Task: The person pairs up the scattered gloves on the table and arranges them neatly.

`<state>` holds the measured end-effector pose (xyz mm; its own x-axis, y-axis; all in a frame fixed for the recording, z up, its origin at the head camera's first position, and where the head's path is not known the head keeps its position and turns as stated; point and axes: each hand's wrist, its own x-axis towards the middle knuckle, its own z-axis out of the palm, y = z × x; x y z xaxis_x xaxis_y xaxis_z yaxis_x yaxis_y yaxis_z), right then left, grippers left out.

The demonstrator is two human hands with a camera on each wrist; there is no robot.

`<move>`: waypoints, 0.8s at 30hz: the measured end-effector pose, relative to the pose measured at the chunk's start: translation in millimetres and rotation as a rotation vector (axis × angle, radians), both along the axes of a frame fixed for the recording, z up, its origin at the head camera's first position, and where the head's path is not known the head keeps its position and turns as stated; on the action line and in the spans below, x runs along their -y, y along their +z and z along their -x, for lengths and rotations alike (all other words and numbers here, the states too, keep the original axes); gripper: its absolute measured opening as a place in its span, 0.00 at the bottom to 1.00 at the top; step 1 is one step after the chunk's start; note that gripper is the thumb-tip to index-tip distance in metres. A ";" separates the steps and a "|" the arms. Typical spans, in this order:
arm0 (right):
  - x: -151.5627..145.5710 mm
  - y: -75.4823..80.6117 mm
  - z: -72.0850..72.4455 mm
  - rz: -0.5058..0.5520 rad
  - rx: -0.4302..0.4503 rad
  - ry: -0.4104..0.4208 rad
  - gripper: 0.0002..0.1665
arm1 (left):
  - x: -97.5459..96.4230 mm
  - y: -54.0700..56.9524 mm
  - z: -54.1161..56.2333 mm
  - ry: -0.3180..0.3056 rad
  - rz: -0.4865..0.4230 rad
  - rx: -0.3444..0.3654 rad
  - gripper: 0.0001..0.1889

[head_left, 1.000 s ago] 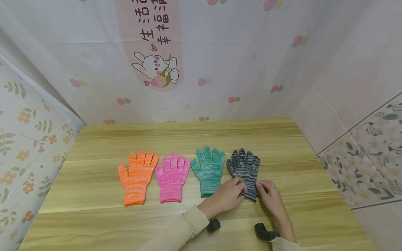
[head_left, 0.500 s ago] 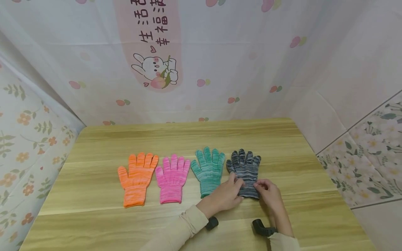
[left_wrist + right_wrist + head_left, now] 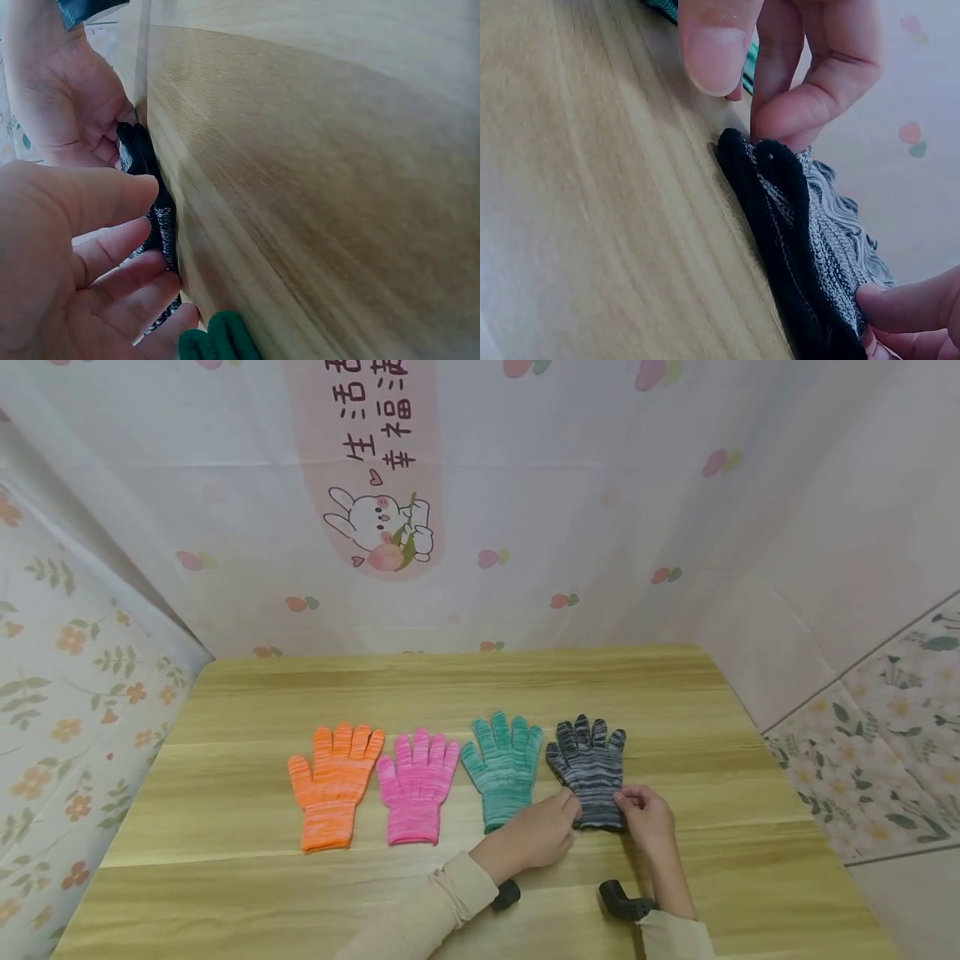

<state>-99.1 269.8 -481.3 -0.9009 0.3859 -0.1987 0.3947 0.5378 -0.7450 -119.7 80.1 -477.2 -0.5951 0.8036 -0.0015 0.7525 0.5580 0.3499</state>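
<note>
A black-and-grey knit glove (image 3: pixel 592 777) lies on the table at the right end of a row of gloves, fingers pointing away and cuff toward me. My right hand (image 3: pixel 648 817) pinches the cuff's right edge; the right wrist view shows its thumb (image 3: pixel 885 304) on top of the knit. My left hand (image 3: pixel 536 831) is at the cuff's left edge. In the left wrist view its fingers (image 3: pixel 127 289) are loosely bent at the glove, thumb apart from them. To the left lies a green glove (image 3: pixel 504 768), its cuff partly behind my left hand.
A pink glove (image 3: pixel 416 785) and an orange glove (image 3: pixel 333 785) lie farther left on the wood-grain table (image 3: pixel 225 893). Patterned cloth (image 3: pixel 525 510) hangs behind the table. A black curved device (image 3: pixel 624 902) is at my right wrist.
The black-and-grey glove's cuff, slanted to the right earlier, now lies straighter and flatter. My left hand has moved off the cuff to its left edge. My right hand stays at the right edge.
</note>
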 end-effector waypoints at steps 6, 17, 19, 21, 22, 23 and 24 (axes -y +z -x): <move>-1.3 -0.8 1.3 -0.005 0.000 -0.004 0.16 | 0.9 0.9 3.1 0.005 -0.042 0.038 0.05; -4.6 -2.9 -0.5 -0.013 -0.082 0.079 0.18 | 1.4 2.5 7.2 0.027 -0.067 0.097 0.03; -6.1 -4.1 -1.2 0.001 -0.082 0.081 0.18 | 1.3 2.9 7.2 0.032 -0.071 0.107 0.04; -6.6 -3.7 -1.9 0.011 -0.052 0.079 0.18 | 1.3 2.5 7.1 0.042 -0.085 0.136 0.07; -6.5 -3.0 -2.4 0.013 -0.035 0.078 0.18 | 1.4 1.9 7.1 0.048 -0.096 0.154 0.09; -6.0 -1.3 -2.6 0.019 -0.003 0.084 0.18 | 1.6 1.3 7.1 0.054 -0.110 0.170 0.11; -5.7 -0.5 -2.9 0.021 0.013 0.083 0.18 | 1.8 0.8 7.4 0.062 -0.130 0.192 0.12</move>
